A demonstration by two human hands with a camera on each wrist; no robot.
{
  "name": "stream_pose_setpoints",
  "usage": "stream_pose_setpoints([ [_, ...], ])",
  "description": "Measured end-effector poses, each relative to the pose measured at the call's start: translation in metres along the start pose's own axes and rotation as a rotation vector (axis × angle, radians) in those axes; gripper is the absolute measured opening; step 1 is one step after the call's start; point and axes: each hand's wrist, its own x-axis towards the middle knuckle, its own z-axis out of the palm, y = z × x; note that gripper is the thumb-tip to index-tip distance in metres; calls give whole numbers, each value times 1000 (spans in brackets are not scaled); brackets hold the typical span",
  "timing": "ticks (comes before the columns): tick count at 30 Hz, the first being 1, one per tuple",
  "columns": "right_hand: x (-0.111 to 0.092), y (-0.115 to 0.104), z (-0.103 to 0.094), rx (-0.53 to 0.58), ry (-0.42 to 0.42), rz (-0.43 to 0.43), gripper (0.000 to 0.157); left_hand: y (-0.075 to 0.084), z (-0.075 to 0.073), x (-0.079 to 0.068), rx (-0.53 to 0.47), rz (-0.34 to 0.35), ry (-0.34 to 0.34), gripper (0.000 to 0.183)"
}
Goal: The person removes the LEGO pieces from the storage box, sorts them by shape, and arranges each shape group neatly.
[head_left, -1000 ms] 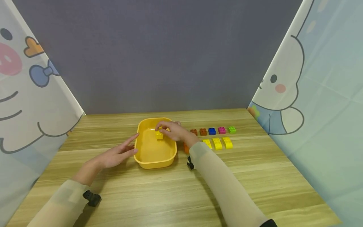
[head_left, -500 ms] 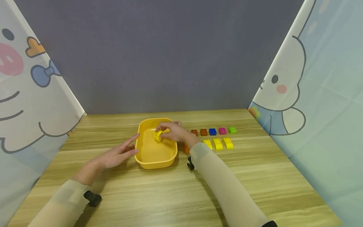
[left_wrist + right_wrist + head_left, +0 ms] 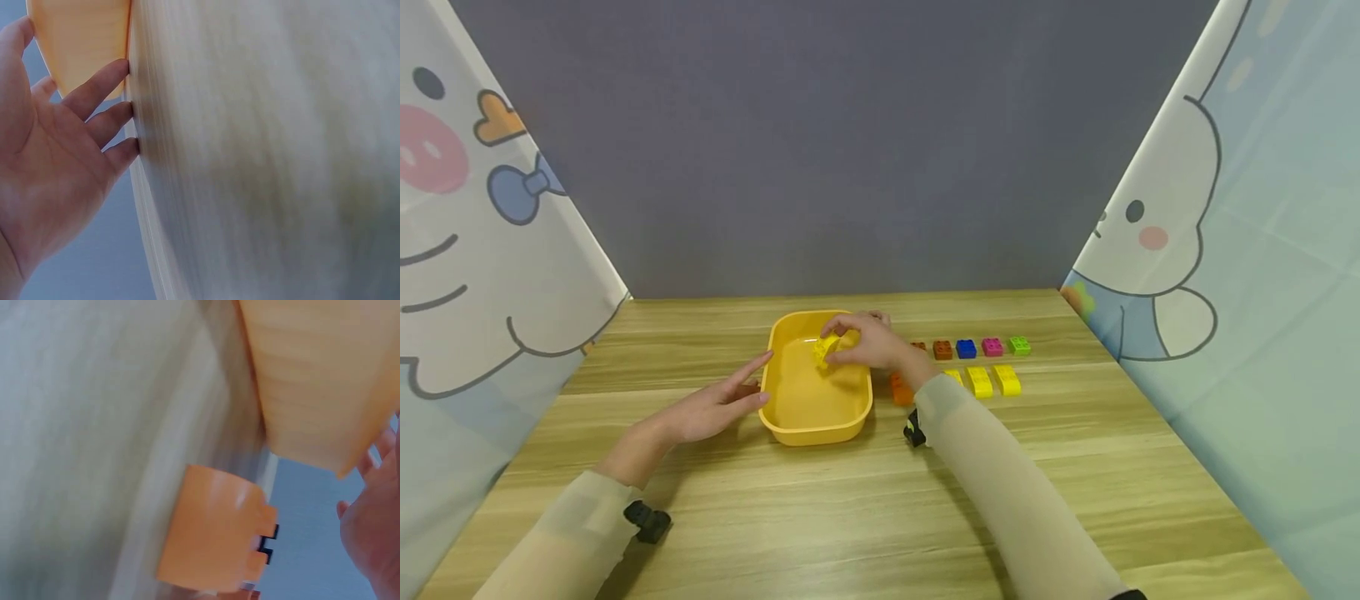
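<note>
A yellow toy brick (image 3: 825, 350) with studs is tilted inside the yellow plastic tray (image 3: 815, 435), near its far end. My right hand (image 3: 868, 343) reaches over the tray's right rim and pinches the brick between thumb and fingers, covering part of it. My left hand (image 3: 707, 410) lies against the tray's left side with fingers extended, index finger and thumb at the rim. In the left wrist view, the fingers of this left hand (image 3: 56, 150) are spread beside the tray wall (image 3: 81, 44), the lower fingertips resting near the tabletop.
An orange brick (image 3: 902, 390) stands just right of the tray, partly behind the right wrist. Several yellow bricks (image 3: 979, 382) form a row. Behind them are brown (image 3: 942, 350), blue (image 3: 966, 348), pink (image 3: 992, 347) and green (image 3: 1019, 345) bricks. A grey panel (image 3: 850, 150) rises behind the table.
The yellow brick has turned and tipped within the right hand's fingers. The right hand and forearm have shifted slightly right; the left hand keeps its place at the tray.
</note>
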Motion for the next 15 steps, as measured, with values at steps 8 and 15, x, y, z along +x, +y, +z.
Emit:
stream_pose_setpoints([
  [8,-22,-9,-14,152,120,21,49,0,0,0,32,8,6,79],
  [15,-49,-7,-30,194,135,-17,53,-1,0,-1,13,20,10,79],
])
